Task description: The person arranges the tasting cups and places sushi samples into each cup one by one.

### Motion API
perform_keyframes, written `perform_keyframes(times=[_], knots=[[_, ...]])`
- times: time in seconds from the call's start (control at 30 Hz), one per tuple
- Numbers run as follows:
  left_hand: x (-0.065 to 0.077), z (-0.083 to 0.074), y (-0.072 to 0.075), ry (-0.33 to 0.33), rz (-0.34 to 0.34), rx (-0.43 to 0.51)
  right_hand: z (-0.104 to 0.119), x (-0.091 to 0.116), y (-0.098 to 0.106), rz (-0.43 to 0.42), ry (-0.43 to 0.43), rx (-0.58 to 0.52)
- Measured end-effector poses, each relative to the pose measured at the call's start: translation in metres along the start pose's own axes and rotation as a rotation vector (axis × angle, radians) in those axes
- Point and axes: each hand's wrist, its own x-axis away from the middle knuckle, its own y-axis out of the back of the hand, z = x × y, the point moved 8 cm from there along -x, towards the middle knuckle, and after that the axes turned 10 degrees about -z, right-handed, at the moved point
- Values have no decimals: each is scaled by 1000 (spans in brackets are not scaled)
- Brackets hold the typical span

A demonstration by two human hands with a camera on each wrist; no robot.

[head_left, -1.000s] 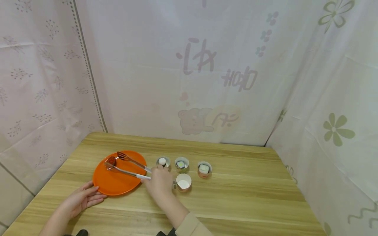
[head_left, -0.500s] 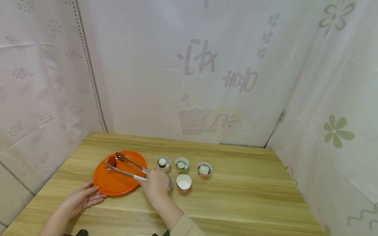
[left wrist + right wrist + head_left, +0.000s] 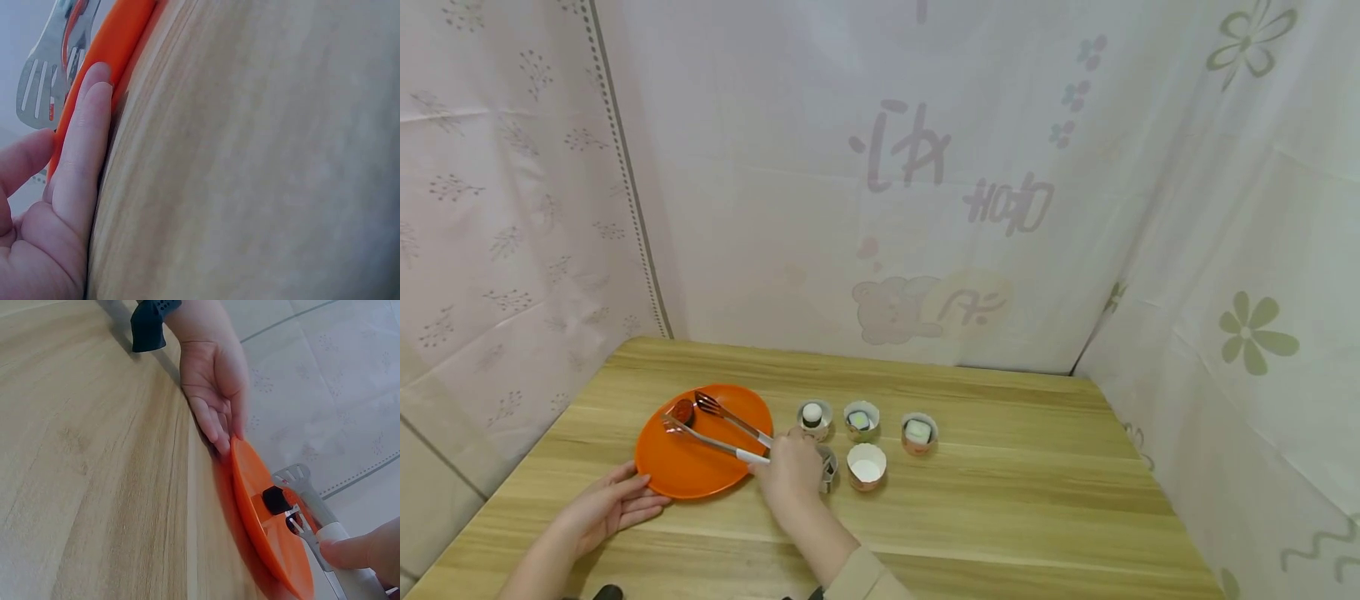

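My left hand (image 3: 606,508) holds the near left rim of an orange plate (image 3: 700,475), with thumb on top and fingers along and under the edge. In my right hand (image 3: 793,471) are metal tongs (image 3: 718,444) with white handles and slotted ends, reaching over the plate. A piece of sushi (image 3: 682,412) with a red top and black side lies on the plate between the spread tong ends. The right wrist view shows the sushi (image 3: 277,500) beside the tongs (image 3: 325,519); whether they touch it, I cannot tell.
Several paper cups stand right of the plate. One cup (image 3: 823,429) holds a white-topped dark piece, another (image 3: 861,432) a green-centred piece, another (image 3: 917,446) a pale block. A nearer cup (image 3: 867,479) shows its white inside. My right hand partly hides another cup (image 3: 831,483).
My right hand has moved a little left and nearer to me with the tongs, uncovering more of the cup beside it. The left hand and the plate stay put.
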Motion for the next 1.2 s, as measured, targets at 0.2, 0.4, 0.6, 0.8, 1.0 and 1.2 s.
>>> perform_keyframes(times=[0.2, 0.4, 0.6, 0.8, 1.0, 1.2], knots=[[0, 1, 1, 0, -1, 4, 3, 2, -1, -6, 7, 1], [-1, 1, 2, -4, -10, 6, 6, 4, -4, -1, 7, -18], [-1, -1, 0, -20, 0, 16, 8, 7, -9, 52, 6, -32], [-1, -1, 0, -19, -1, 19, 11, 8, -12, 58, 18, -18], [-1, 1, 2, -5, -11, 24, 13, 8, -12, 59, 5, -10], [-1, 1, 3, 1, -28, 24, 11, 9, -13, 68, -10, -25]])
